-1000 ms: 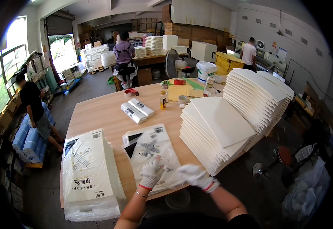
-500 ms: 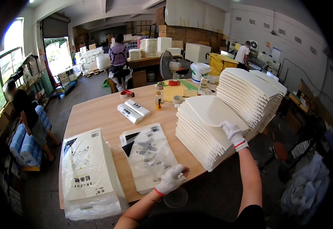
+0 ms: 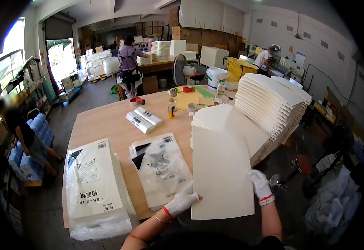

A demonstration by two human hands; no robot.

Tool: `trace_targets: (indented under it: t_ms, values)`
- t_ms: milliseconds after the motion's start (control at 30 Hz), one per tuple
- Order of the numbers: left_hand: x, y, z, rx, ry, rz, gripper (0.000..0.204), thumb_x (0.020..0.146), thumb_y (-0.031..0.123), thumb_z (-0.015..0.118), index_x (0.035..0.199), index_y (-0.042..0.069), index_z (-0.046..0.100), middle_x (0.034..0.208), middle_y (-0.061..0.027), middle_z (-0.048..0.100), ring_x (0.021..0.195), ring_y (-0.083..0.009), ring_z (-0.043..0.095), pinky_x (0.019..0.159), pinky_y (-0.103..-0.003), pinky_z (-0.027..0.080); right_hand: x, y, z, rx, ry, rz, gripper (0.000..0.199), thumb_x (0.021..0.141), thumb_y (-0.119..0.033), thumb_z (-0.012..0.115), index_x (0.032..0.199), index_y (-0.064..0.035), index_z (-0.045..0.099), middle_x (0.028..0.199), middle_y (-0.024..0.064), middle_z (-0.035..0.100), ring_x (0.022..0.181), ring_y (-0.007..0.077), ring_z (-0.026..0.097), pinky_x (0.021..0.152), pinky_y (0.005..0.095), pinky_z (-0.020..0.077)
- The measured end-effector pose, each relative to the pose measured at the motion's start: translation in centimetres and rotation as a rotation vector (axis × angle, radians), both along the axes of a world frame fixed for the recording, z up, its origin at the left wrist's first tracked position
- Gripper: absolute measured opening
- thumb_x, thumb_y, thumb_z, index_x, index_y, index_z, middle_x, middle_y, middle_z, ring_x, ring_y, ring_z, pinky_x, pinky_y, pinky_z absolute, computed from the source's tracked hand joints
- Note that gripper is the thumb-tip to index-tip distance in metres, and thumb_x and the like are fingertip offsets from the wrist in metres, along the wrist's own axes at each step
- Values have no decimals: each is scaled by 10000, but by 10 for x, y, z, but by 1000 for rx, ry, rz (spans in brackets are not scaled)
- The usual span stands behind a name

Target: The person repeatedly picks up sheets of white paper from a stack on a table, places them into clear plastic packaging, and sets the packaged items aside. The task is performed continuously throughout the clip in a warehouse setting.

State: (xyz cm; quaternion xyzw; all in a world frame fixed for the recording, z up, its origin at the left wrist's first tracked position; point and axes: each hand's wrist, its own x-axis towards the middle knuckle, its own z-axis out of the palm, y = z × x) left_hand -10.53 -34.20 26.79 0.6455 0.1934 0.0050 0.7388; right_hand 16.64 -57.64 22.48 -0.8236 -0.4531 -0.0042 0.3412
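**One batch of cream sheets lifted, most of the stack waiting**

Two white-gloved hands hold a thin batch of cream paper sheets (image 3: pixel 221 175) upright over the near edge of the desk (image 3: pixel 107 125). The left hand (image 3: pixel 181 203) grips its lower left corner and the right hand (image 3: pixel 260 185) its right edge. An unfilled clear printed bag (image 3: pixel 161 168) lies flat just beside it. One filled bag (image 3: pixel 94 187) rests at the near left corner, so packing looks barely begun. A tall fanned paper stack (image 3: pixel 269 104) covers the desk's right side. Around it is a workshop with other people, cartons and grey floor.
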Motion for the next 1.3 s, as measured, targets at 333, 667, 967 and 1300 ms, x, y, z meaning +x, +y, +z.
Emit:
trace_targets:
  t_ms: [333, 667, 967, 1300]
  values:
    - [-7, -33, -92, 1008, -152, -34, 829, 759, 254, 782, 1450, -42, 433, 1566, -357, 271, 1447, -545, 308, 1154, -554, 365, -131, 81, -99, 575, 464, 3, 555, 935, -219, 727, 1360, 56, 499, 1206, 186, 662, 1101, 266, 660, 936, 370, 527]
    - [13, 95, -151, 749, 4, 485, 407, 819, 146, 719, 1187, 29, 593, 999, -191, 701, 909, -357, 694, 797, -497, 555, -92, 78, -116, -325, -45, 349, 374, 867, -269, 709, 1206, -111, 681, 1202, 136, 680, 1037, 352, 683, 875, 452, 556]
    - [27, 53, -196, 1186, -217, 380, 339, 801, 115, 689, 1135, 72, 643, 909, -158, 682, 869, -385, 664, 745, -497, 537, -86, 180, -160, -329, 267, -85, 528, 871, -424, 724, 1251, -96, 563, 1286, 220, 615, 1142, 424, 622, 935, 509, 512]
    - [-34, 94, -282, 1912, 123, 556, 542, 935, 148, 591, 1462, 113, 470, 1125, -104, 637, 890, -296, 658, 816, -471, 546, -29, 246, -221, -623, 135, -30, 567, 1006, -378, 475, 1502, -149, 325, 1073, 296, 693, 961, 483, 679, 808, 615, 509]
